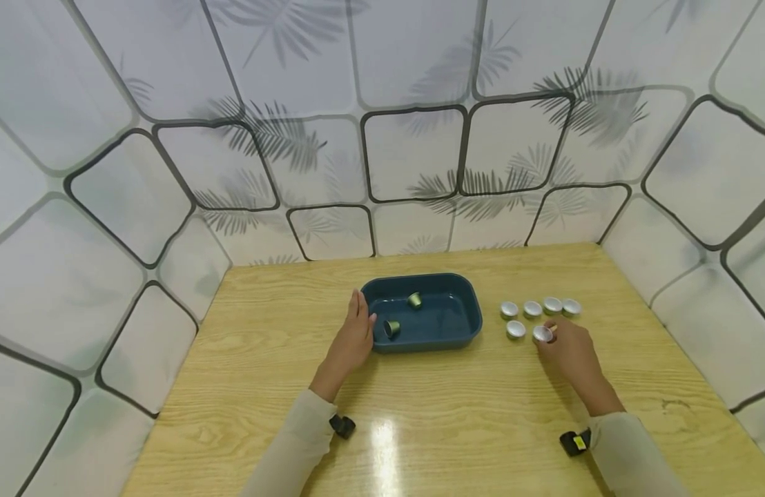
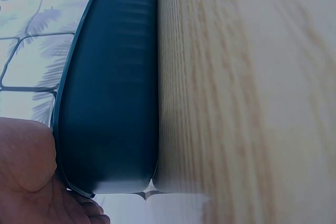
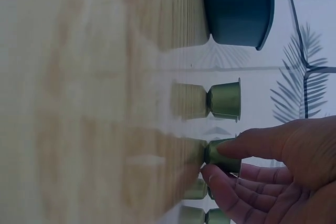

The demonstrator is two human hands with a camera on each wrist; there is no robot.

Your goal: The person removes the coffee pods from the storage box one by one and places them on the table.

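Note:
A dark blue tray [image 1: 444, 347] stands on the table, with two green coffee capsules, one near its back wall [image 1: 415, 299] and one at its left front [image 1: 391, 328], lying tipped over inside. My left hand [image 1: 350, 338] holds the tray's left end, thumb at the rim and fingers along the outer wall. Right of the tray, my right hand [image 1: 567, 348] pinches a coffee capsule [image 3: 226, 157] between thumb and fingers, its silver lid up. In the right wrist view, this capsule's narrow base is close to the tabletop.
Several more capsules stand lid up around the right hand, including one at the front left [image 1: 516, 329] and one at the back left [image 1: 509, 309]. A patterned cloth wall [image 1: 413, 152] encloses the wooden table [image 1: 444, 414] at the back and both sides.

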